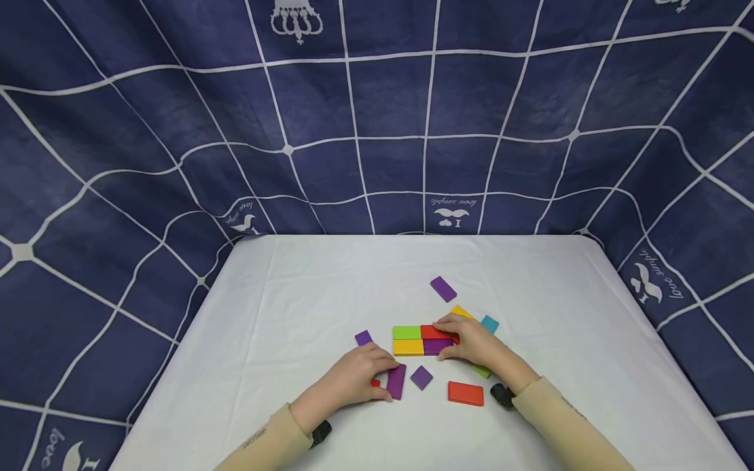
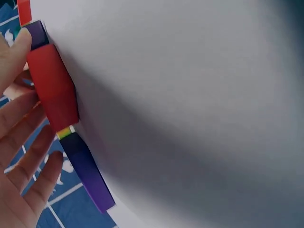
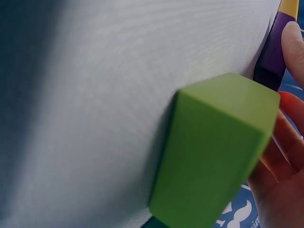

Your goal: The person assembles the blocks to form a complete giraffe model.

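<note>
On the white table, a lime green block (image 1: 407, 332), a red block (image 1: 432, 332), a yellow block (image 1: 408, 347) and a purple block (image 1: 436, 347) lie together as a two-row rectangle. My right hand (image 1: 476, 341) holds its right end, thumb on the purple block's near side, fingertips over the red one. Left of and nearer than the rectangle, my left hand (image 1: 358, 374) pinches another purple block (image 1: 396, 381) lengthwise between thumb and fingertips. A red block (image 2: 53, 88) lies beside that hand, mostly hidden by it in the head view. Below my right palm is a green block (image 3: 213, 152).
Loose around the hands lie a small purple square (image 1: 421, 377), a red block (image 1: 466, 393), and a purple piece (image 1: 363, 337). Farther back are a purple block (image 1: 444, 288), a yellow block (image 1: 462, 312) and a blue block (image 1: 489, 324). A blue checked curtain (image 1: 389, 163) surrounds the table.
</note>
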A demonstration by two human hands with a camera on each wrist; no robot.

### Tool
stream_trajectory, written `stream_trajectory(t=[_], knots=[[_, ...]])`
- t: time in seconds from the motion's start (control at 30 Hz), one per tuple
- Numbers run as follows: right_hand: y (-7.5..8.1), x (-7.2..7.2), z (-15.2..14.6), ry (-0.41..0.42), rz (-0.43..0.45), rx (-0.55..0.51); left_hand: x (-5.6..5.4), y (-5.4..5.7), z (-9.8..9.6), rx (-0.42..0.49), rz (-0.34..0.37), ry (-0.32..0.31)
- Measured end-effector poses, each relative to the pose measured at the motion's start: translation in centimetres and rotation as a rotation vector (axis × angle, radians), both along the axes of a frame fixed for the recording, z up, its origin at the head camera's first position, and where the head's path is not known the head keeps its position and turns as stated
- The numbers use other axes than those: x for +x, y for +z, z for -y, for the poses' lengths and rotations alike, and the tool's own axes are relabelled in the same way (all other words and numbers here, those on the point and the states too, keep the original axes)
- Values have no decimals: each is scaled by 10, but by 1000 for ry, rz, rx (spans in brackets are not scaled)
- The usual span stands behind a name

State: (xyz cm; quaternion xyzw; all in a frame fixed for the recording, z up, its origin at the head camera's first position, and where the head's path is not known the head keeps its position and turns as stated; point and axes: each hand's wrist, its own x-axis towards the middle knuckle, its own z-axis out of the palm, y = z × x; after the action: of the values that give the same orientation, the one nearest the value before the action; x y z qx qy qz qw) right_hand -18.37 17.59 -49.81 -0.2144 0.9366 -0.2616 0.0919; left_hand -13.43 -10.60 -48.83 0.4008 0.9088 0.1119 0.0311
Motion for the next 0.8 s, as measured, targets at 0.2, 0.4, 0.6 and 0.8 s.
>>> stream_trajectory(t=[0.2,0.4,0.6,0.8], knots=[[-2,-1,-1,3,0,2,2,1,-12,-55,-116,-34],[-1,0,-1,9,-19,0,3,0,-17,-87,-178,-21],[-1,0,0,16,-24,-4,2,-1,-16,-100,-190,13],[-1,0,-1,23,-22,-10,0,2,-14,-66,-171,25]])
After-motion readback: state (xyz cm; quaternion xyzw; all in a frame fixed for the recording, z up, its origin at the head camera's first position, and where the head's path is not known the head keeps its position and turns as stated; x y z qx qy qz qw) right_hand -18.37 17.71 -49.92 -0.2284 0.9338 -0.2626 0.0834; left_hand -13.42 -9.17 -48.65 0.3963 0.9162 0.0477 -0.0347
